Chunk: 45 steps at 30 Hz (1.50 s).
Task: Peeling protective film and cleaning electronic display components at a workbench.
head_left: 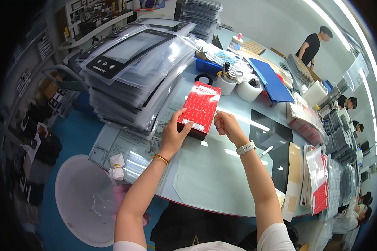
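Note:
A red patterned box point(201, 104) with dark sides lies on the glass-topped table, its long side pointing away from me. Whether it is one box or a stack of red pieces I cannot tell. My left hand point(176, 129) grips its near left corner, thumb on the top face over a pale strip and fingers along the left side. Just beside its right edge, my right hand point(229, 125) is closed with the fingers curled in. Anything pinched there is hidden. A black ring-shaped roll point(204, 79) lies beyond the box.
To the left rises a tall stack of black-framed panels in clear film point(130, 83). A blue folder point(271, 79), a white tape roll point(250, 90) and a cup of tools point(226, 83) stand behind. Dark sheets point(270, 127) lie right; a white bin point(81, 201) stands below left.

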Tool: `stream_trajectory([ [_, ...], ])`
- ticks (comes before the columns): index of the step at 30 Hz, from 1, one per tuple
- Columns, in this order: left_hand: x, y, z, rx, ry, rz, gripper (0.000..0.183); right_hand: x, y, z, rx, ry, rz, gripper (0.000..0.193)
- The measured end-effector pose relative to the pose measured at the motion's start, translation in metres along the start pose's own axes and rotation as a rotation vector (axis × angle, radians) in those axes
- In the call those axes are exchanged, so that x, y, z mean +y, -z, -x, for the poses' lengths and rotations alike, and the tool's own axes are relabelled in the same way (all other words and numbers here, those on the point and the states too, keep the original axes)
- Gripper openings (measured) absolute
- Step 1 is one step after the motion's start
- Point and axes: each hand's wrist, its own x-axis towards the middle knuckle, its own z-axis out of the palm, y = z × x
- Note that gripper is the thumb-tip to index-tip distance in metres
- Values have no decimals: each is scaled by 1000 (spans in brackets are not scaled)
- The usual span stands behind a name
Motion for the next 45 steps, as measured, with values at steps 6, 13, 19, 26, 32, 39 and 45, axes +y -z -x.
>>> stream_trajectory([
  [6,2,-4,-1,1,12,36,60,0,-3,-6,-10,40,74,41],
  [13,-5,-5,0,57,-9,39,65,-6,-8,-12,42,69,144,35],
  [19,-1,-6,0,50,14,59,64,-14,-7,-30,185,81,258,34],
  [26,-4,-6,0,40,9,45,66,-21,-8,-30,176,36,201,34],
  [32,-5,-8,1,40,-7,21,67,-17,-10,-10,51,-36,130,32],
  [39,-3,-8,2,44,4,35,65,-10,-14,7,3,-54,102,29],
  [45,4,-5,3,9,41,35,63,-15,3,11,9,3,106,20],
])
